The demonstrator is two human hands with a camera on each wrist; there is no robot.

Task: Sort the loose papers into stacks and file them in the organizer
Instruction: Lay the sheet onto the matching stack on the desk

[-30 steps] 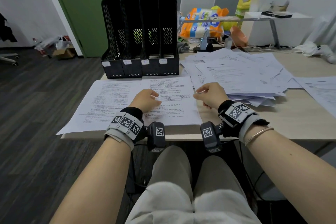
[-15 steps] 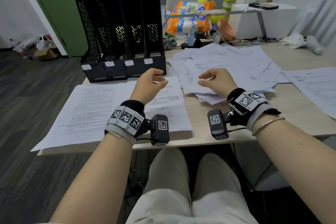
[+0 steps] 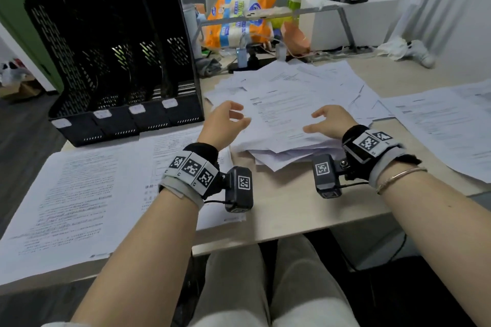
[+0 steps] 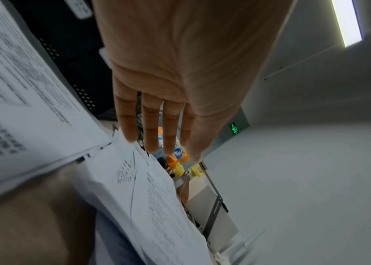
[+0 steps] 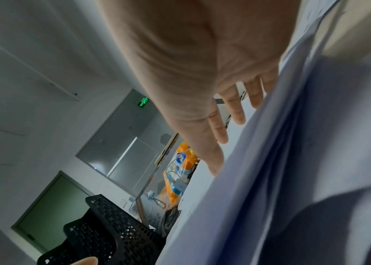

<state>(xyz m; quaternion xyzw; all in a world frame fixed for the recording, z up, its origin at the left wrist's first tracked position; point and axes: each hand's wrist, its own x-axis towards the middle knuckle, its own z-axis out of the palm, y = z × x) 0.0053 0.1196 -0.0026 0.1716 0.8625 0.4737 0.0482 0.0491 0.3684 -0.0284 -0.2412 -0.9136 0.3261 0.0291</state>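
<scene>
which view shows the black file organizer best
The head view: the whole black file organizer stands upright on the desk, left of the loose paper pile, with four slots and white label tabs visible. The right wrist view catches only its mesh top corner at the lower left; the left wrist view shows just a dark, blurred strip of its base.

head view downward, wrist views close, perhaps sharing organizer [image 3: 114, 61]
</scene>
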